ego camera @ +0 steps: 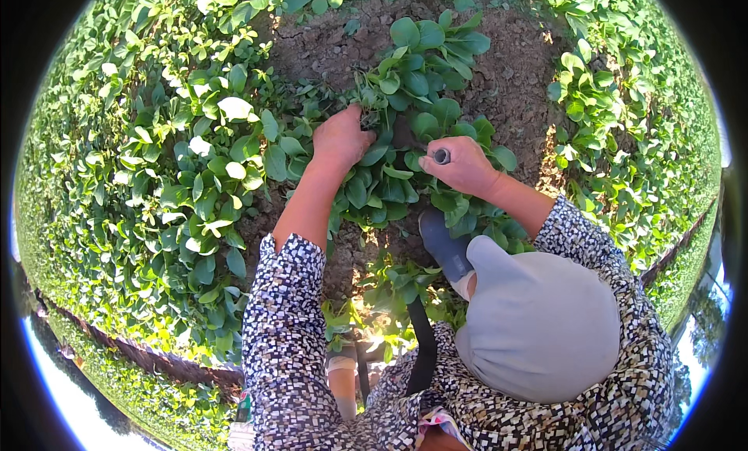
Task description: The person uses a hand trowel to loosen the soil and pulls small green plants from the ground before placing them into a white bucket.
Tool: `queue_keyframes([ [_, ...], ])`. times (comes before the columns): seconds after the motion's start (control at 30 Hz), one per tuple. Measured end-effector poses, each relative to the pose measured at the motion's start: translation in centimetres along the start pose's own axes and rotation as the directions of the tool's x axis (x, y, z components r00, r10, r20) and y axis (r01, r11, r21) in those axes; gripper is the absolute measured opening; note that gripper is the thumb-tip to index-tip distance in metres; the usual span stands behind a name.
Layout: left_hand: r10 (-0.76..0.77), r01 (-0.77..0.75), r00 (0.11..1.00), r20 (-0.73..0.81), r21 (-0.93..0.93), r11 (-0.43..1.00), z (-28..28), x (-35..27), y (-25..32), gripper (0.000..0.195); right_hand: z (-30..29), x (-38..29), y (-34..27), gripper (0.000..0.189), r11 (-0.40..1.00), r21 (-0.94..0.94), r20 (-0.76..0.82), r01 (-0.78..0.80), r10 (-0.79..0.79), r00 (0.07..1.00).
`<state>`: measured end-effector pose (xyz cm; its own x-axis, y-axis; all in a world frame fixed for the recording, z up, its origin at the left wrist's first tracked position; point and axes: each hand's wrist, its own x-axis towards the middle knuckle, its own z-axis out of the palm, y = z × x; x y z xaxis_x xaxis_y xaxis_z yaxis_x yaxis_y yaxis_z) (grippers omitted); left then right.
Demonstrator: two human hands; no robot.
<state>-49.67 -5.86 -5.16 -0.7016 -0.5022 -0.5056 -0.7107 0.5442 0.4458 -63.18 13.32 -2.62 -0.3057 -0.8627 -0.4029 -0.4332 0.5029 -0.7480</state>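
Note:
Among low leafy green plants, my left hand (343, 136) reaches down at the edge of a feathery pale-green weed (370, 98); its fingertips are partly hidden, so whether they grip it cannot be told. My right hand (459, 164) is closed around the handle of a hand tool (442, 156), whose round hollow end points up. A dark blade-like part (404, 134) shows between the leaves just left of that fist. Broad-leaved green plants (416, 80) stand above and between the hands, and more leaves (383, 188) lie below them.
Bare brown soil (514, 71) shows beyond and right of the hands. Dense leafy plants (193, 176) fill the left side, with further rows (619, 118) at the right. A blue-grey shoe (443, 243) rests among plants below my right hand. Dark furrows cross the lower edges.

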Motion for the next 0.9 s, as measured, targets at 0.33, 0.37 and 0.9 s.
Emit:
queue_keyframes([
  [0.33,-0.311,-0.020,0.924,-0.221,-0.842,0.539,3.4,2.0,-3.1,0.032,0.4,-1.2,0.5,0.025,0.949,-0.241,-0.108,0.204,-0.235,0.966],
  [0.37,-0.409,-0.103,0.873,-0.266,-0.920,0.377,3.0,2.1,-4.7,0.032,0.5,-1.1,0.4,0.025,0.953,-0.221,-0.116,0.207,-0.237,0.965],
  [0.9,-0.252,0.273,0.953,-0.168,0.111,0.956,0.3,4.5,-2.0,0.036,1.0,4.8,0.7,0.020,0.817,-0.426,-0.012,0.390,-0.436,0.900],
])
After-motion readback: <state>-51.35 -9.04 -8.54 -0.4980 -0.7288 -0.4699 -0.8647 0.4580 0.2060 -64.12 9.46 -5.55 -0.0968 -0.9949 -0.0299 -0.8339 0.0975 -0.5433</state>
